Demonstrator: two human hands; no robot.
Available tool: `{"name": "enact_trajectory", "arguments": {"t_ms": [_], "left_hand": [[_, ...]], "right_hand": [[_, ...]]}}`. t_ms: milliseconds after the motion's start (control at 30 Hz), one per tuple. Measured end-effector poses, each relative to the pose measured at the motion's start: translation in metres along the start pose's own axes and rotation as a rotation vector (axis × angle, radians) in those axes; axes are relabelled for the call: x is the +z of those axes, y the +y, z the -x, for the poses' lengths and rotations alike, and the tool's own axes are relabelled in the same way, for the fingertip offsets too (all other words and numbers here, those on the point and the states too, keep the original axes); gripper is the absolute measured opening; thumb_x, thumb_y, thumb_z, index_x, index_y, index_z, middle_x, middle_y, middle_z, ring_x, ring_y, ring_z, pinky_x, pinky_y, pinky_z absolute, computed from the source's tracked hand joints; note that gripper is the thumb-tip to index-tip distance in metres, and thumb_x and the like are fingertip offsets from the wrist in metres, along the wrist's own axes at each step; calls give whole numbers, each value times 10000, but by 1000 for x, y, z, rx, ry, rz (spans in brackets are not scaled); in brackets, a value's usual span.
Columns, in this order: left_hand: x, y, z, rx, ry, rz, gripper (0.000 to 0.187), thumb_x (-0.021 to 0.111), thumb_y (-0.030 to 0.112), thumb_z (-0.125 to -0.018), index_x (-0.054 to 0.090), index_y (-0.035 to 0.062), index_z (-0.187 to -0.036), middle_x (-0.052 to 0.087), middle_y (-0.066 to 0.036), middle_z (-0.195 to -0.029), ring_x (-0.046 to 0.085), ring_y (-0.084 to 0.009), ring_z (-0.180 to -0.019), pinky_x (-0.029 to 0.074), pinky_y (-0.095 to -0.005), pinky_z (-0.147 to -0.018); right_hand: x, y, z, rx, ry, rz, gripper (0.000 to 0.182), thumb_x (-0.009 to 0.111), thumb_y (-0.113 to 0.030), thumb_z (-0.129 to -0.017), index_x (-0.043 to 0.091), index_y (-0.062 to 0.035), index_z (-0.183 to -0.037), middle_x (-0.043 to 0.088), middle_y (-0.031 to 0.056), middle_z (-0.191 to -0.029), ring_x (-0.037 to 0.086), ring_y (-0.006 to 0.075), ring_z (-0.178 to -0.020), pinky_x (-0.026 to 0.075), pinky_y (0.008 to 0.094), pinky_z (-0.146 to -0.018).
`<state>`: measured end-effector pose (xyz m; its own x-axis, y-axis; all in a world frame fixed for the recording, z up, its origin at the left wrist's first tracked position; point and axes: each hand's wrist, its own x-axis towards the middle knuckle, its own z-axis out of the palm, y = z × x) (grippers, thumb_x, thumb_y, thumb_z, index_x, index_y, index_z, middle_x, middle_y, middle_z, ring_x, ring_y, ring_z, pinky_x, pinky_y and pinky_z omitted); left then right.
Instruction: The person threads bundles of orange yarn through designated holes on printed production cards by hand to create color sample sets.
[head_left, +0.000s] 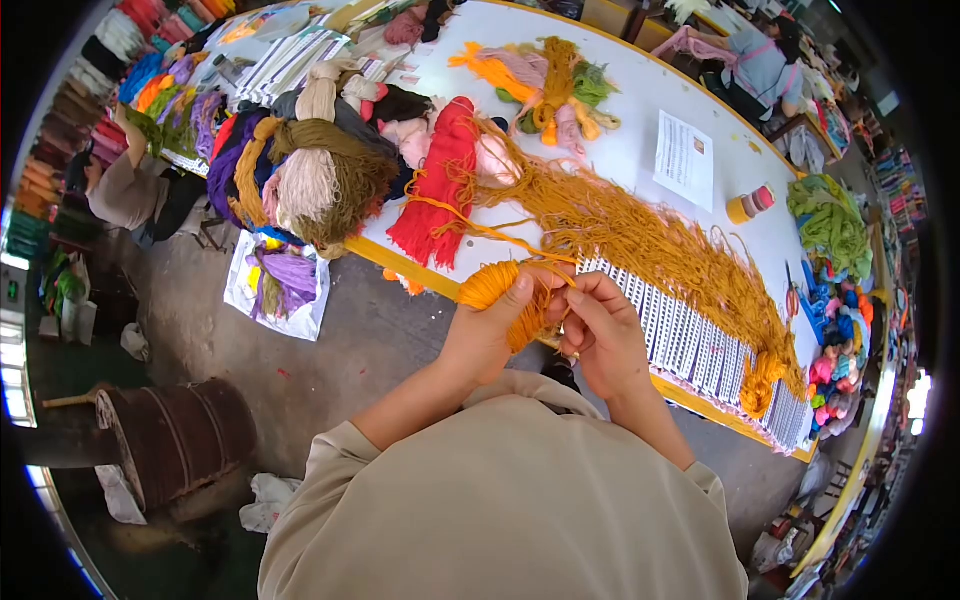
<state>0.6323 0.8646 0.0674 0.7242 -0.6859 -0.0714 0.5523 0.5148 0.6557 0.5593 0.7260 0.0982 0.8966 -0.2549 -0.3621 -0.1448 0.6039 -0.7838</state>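
A wound bundle of orange yarn (489,286) is gripped in my left hand (490,335), thumb pressed over its strands. Close beside it, my right hand (605,335) pinches a strand of the same yarn between thumb and fingers. From the bundle an orange strand (490,232) runs up and left across a red yarn hank (440,190). Beyond my hands spreads a long tangle of mustard-orange yarn (640,215). It lies partly over printed sheets with rows of dark marks (670,325) along the table's near edge.
A large pile of mixed yarn hanks (310,180) sits at the table's left end. Farther back lie more skeins (560,90), a paper sheet (685,160) and a thread spool (750,204). Scissors (792,295) rest at right. A rusty barrel (175,440) stands on the floor; two people work nearby.
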Motion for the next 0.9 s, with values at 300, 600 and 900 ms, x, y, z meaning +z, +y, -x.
{"name": "enact_trajectory", "arguments": {"t_ms": [300,600,900], "left_hand": [[4,0,0,-55,82,-76,260,512,173,-998,613,-20,-1140,612,-134,-1205,602,-212,-1044,502,-369,-917],[-7,1,-1,-16,-114,-29,539,361,438,-1024,573,-21,-1211,514,-151,-1344,531,-240,-1172,450,-385,-969],[-4,-1,-2,-43,-62,7,458,408,368,-1024,573,-13,-1218,519,-153,-1336,523,-251,-1193,440,-399,-990]], "right_hand": [[4,8,-3,-33,58,242,61,595,-118,-927,582,-72,-964,591,-13,-789,463,44,-574,407,218,-493],[3,6,-3,-68,-27,415,123,644,-147,-906,619,-71,-1000,586,-41,-812,483,21,-651,427,195,-561],[-1,5,-1,-61,-51,310,77,641,-124,-899,613,-79,-955,571,-50,-819,490,27,-683,443,201,-573]]}}
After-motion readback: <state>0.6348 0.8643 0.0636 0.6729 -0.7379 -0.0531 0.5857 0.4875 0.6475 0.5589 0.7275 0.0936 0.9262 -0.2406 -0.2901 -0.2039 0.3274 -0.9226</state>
